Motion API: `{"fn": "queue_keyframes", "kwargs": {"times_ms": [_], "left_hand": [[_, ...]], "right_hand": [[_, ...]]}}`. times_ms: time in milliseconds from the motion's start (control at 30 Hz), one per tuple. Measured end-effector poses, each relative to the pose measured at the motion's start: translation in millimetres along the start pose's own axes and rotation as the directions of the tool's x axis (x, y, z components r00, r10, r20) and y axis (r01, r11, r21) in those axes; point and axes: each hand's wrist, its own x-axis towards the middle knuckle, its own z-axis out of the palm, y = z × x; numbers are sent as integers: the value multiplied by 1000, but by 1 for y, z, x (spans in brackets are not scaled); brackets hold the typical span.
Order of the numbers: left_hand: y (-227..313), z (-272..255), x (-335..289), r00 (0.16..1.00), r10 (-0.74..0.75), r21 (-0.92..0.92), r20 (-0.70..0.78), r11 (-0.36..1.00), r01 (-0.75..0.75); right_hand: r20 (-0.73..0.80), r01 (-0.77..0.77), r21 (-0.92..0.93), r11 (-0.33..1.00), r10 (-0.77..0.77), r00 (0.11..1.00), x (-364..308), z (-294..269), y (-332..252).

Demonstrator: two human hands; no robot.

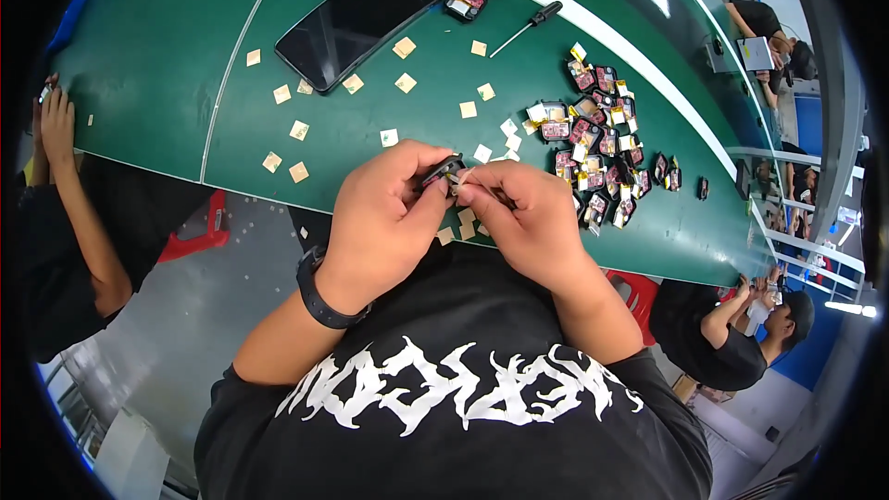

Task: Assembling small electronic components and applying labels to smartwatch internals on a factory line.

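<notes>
Here, at a long green-topped worktable [157,65], a person's two bare hands meet. The left hand [389,204] grips a small black plastic casing [442,170] between thumb and fingers. The right hand [528,199] pinches narrowly at a small pale piece [458,178] against it; I cannot tell what that is, as the fingers cover most of it. Around the hands: at eleven o'clock, a flat, glossy black rectangular slab [358,23]; at twelve, two open black cases with red boards inside [466,2]; at one, a black-handled screwdriver [544,15]; between two and three, a heap of similar black cases [585,132]. Thin beige squares [404,47] lie scattered from nine to twelve, a few at six.
</notes>
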Motion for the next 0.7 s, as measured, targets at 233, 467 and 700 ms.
{"fn": "queue_keyframes", "kwargs": {"times_ms": [233,467,700], "left_hand": [[-15,-5,0,985,162,76,-53,985,-158],[-12,-14,-1,990,122,-43,69,992,-119],[-10,-17,-4,982,156,-216,106,968,-131]], "right_hand": [[15,-204,274,940,208,978,-2,9,-1],[-14,-232,287,929,246,969,3,13,-1],[14,-296,512,806,337,942,13,13,4]]}}
